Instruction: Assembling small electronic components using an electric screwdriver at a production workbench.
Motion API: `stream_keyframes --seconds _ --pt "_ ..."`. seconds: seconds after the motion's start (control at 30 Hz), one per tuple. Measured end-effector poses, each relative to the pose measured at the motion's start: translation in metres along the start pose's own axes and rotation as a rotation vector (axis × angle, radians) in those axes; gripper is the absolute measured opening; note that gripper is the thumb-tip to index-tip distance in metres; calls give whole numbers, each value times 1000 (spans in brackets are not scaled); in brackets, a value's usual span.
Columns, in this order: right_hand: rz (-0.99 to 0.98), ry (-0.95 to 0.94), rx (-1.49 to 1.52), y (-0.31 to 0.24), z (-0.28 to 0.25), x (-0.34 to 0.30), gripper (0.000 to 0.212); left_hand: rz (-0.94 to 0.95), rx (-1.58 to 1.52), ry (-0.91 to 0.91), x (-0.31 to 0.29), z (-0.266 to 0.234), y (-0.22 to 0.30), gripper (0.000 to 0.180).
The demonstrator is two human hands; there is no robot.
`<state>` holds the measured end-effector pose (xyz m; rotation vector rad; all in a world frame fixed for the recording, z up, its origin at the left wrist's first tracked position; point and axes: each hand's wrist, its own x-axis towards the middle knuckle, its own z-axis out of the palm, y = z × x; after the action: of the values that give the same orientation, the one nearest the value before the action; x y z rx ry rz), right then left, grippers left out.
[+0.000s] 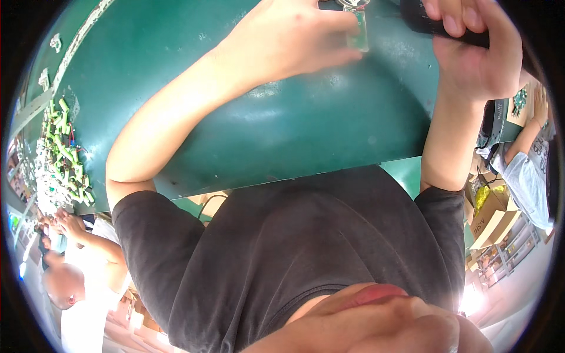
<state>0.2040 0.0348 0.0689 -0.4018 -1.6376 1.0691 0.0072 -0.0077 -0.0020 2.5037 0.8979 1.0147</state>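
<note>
My left hand (306, 44) is at the top middle, just above the green tabletop (282, 129). Its fingers close around a small flat green piece, like a little circuit board with a clear edge (361, 38). A shiny round metal part (354, 3) shows at the board's upper end, cut off by the picture's edge. My right hand (479, 56) is wrapped around a thick black cylindrical tool (416, 16) at the upper right. The tool's kind is unclear, and its upper part runs out of view. A gap separates it from the board.
A heap of green cylindrical parts with wires (66, 153) lies along the table's left side. Small white pieces (56, 42) sit farther up. Co-workers are at the left (88, 265) and right (529, 170). An open cardboard box (497, 220) stands at lower right.
</note>
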Motion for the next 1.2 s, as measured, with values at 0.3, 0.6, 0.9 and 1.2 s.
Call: stream_keyframes --seconds 0.3,0.6,0.9,1.2 --pt "-170 -45 52 23 1 -5 46 27 -69 54 -2 4 -3 23" --pt "-182 -14 101 36 9 -2 41 50 -27 32 -2 2 -4 21" --pt "-80 101 65 41 20 -2 41 37 -14 -1 3 -2 -3 21" --pt "173 183 87 25 24 -16 45 -468 338 -38 21 -99 -16 40"
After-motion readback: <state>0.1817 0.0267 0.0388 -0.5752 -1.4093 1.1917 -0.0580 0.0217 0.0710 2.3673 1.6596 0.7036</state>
